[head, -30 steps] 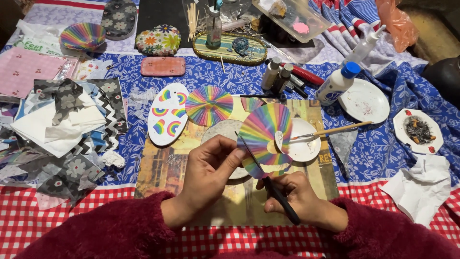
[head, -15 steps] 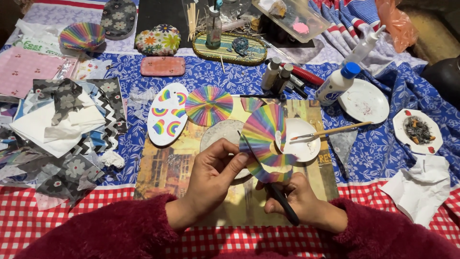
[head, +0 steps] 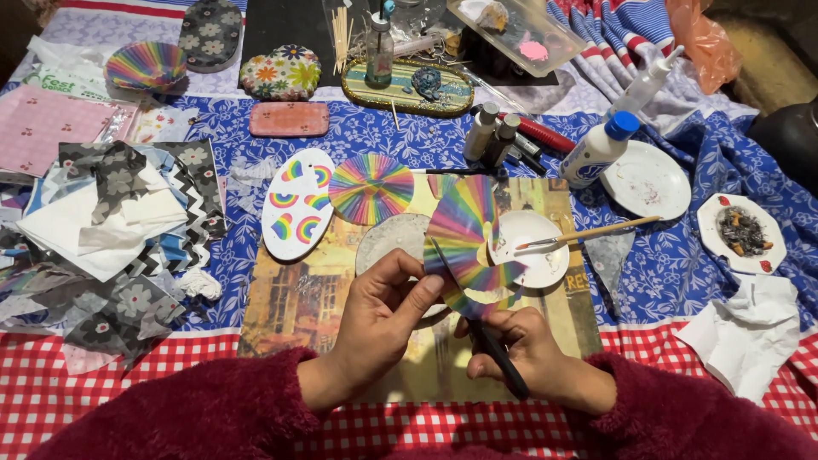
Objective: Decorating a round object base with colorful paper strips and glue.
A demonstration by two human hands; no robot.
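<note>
I see my left hand [head: 383, 311] pinching the lower edge of a pleated rainbow paper fan [head: 467, 238], thumb and forefinger pressed on its folds. My right hand [head: 520, 353] is curled around a black-handled tool [head: 501, 365] and steadies the fan's base from below. The fan stands tilted above a printed mat [head: 294, 298], just in front of a small white dish [head: 532, 255] with a paintbrush [head: 588, 232] resting across it. A flat rainbow disc [head: 371, 187] lies farther back.
</note>
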